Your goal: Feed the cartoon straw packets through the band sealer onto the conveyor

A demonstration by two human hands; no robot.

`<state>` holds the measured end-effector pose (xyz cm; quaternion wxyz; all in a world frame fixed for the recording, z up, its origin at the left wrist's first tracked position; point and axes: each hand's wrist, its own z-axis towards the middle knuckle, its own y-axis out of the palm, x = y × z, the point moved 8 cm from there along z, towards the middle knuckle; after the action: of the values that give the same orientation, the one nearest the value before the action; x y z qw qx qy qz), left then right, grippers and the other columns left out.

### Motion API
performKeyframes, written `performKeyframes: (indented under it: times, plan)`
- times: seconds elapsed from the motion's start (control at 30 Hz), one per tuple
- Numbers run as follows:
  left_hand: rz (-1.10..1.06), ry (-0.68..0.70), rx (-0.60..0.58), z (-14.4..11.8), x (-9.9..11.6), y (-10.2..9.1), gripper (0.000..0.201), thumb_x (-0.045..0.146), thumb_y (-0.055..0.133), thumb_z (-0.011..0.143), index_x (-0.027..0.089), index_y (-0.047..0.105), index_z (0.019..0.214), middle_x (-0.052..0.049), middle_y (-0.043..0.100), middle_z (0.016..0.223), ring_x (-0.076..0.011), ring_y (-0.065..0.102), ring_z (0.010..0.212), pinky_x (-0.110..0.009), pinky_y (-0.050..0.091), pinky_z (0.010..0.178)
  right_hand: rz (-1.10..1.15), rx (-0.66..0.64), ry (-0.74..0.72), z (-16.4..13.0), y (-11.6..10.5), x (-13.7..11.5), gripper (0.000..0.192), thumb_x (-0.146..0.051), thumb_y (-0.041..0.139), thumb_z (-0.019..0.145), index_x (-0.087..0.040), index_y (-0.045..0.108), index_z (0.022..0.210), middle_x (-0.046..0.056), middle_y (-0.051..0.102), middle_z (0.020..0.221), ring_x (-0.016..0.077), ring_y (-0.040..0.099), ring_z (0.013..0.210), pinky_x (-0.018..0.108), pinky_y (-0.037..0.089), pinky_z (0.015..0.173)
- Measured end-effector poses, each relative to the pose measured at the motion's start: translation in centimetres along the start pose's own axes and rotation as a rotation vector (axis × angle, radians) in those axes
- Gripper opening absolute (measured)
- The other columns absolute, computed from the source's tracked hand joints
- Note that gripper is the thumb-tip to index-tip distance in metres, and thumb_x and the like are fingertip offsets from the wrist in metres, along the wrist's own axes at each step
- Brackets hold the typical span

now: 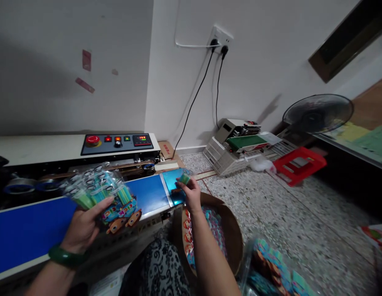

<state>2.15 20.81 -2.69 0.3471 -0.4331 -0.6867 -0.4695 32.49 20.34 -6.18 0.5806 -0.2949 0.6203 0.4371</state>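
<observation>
My left hand, a green bangle on its wrist, is closed around a fanned bunch of clear plastic packets. Green and blue contents and printed cartoon figures show through them. They are over the blue conveyor belt of a sealing machine. Beyond the belt's right end, my right hand pinches a small packet with greenish contents. That hand is above a shiny light-blue strip; its lower fingers are partly hidden.
Below my right forearm stands a round brown container full of colourful packets. More packets lie at the lower right. On the floor are a white crate bearing a smaller machine, and a red basket. A fan stands farther right.
</observation>
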Motion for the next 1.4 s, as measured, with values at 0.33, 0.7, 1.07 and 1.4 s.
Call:
performKeyframes:
  times: [0.33, 0.7, 1.07, 1.4]
  plan:
    - [-0.095, -0.009, -0.039, 0.6, -0.9, -0.1, 0.04, 0.017, 0.078, 0.048, 0.019, 0.067, 0.086, 0.0, 0.072, 0.077, -0.0217, 0.066, 0.075, -0.026, 0.056, 0.065, -0.027, -0.032, -0.067, 0.5, -0.3, -1.6, 0.02, -0.028, 0.07, 0.059, -0.019, 0.065, 0.076, 0.003, 0.068, 0.079, 0.019, 0.063, 0.074, 0.037, 0.049, 0.076]
    - [0.303, 0.076, -0.246, -0.8, -0.1, 1.4, 0.041, 0.027, 0.081, 0.042, 0.021, 0.07, 0.08, -0.007, 0.071, 0.087, -0.03, 0.064, 0.085, -0.039, 0.049, 0.083, -0.011, -0.142, 0.086, 1.6, 0.4, 0.8, 0.026, -0.032, 0.068, 0.06, -0.02, 0.055, 0.079, -0.001, 0.066, 0.071, 0.0163, 0.063, 0.067, 0.032, 0.049, 0.071]
    - [0.229, 0.131, -0.301, -0.2, 0.0, 0.8, 0.035, 0.025, 0.076, 0.054, 0.021, 0.068, 0.088, -0.007, 0.07, 0.092, -0.0278, 0.063, 0.088, -0.037, 0.048, 0.083, -0.07, -0.166, 0.39, 3.0, 3.4, 2.8, 0.019, -0.027, 0.067, 0.055, -0.017, 0.054, 0.065, -0.004, 0.055, 0.05, 0.0099, 0.048, 0.039, 0.022, 0.039, 0.039]
    - [-0.018, 0.047, -0.237, 0.4, -0.1, -0.6, 0.046, 0.02, 0.075, 0.057, 0.017, 0.064, 0.101, -0.008, 0.07, 0.092, -0.0256, 0.065, 0.084, -0.034, 0.053, 0.076, -0.175, -0.299, 0.464, 3.5, 9.7, 4.4, 0.017, -0.012, 0.063, 0.054, -0.016, 0.048, 0.048, -0.004, 0.049, 0.041, 0.0082, 0.042, 0.035, 0.023, 0.037, 0.039]
